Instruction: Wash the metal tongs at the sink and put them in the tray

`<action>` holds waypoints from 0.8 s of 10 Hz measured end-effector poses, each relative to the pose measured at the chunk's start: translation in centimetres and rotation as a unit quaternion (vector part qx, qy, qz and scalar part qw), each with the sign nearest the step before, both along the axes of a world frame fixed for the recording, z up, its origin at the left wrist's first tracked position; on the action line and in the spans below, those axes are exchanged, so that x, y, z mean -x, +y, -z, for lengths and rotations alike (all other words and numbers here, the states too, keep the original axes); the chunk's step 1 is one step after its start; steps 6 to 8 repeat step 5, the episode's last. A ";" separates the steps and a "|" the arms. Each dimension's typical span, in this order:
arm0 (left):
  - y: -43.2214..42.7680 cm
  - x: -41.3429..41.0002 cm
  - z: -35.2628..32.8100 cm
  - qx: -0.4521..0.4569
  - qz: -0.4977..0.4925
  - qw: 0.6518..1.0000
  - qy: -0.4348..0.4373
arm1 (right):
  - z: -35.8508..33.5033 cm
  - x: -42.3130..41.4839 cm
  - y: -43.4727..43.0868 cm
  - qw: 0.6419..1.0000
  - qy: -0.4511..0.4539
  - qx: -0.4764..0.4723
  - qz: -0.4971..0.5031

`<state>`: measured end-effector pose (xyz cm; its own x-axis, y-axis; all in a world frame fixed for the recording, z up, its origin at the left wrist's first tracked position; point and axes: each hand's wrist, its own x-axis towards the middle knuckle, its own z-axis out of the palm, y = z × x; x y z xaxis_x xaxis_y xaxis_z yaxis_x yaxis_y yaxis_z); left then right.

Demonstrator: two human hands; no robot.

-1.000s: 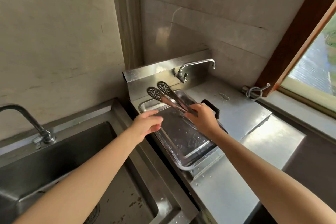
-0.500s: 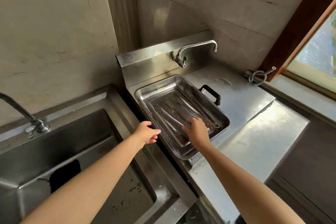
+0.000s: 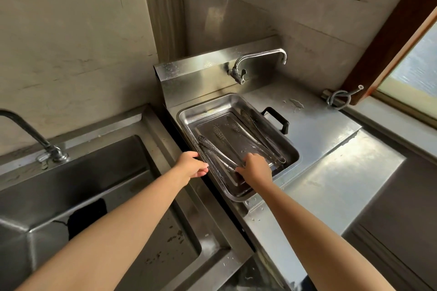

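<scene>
Head view looks down on a steel tray [image 3: 186, 113] sitting on the counter [image 3: 331, 172] to the right of the sink basin [image 3: 94, 172], with several pairs of metal tongs lying in it. The right hand [image 3: 256, 169] is inside the tray at its near end, palm down, fingers curled over the hinge end of the nearest tongs [image 3: 214, 149]; whether those fingers grip the metal or only rest on it cannot be told, since the hand hides the contact. These tongs lie flat on the tray floor, their long axis running from the hand away and to the left, so the perforated heads point toward the tray's far left corner. Two more pairs [image 3: 260, 134] lie beside them to the right, roughly parallel, heads also at the far end.

The left hand [image 3: 192, 165] is at the tray's near left rim, fingers loosely bent with the tips at the edge, holding no tongs; it looks to be steadying the tray.

Judging by how things lie, the placing step is at its end: the tongs are already down in the tray and the right hand, much the nearer, only needs to let go and draw back toward the body along the tongs' own axis. The wall tap [image 3: 260, 59] behind the tray shows no water running.
</scene>
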<state>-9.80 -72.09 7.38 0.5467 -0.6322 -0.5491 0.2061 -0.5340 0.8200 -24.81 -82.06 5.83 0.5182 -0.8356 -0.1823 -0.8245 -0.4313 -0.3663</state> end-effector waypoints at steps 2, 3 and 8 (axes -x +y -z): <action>0.1 0.4 -0.8 -0.017 0.009 1.000 0.000 | -0.1 -0.5 0.0 0.999 0.035 -0.012 -0.015; 0.1 0.4 -0.6 -0.019 0.016 1.000 -0.016 | 0.2 -0.4 0.0 0.999 0.037 -0.008 -0.016; 1.0 0.0 -1.7 -0.058 0.046 0.995 -0.069 | -0.8 -0.8 -0.1 0.996 0.078 -0.007 -0.038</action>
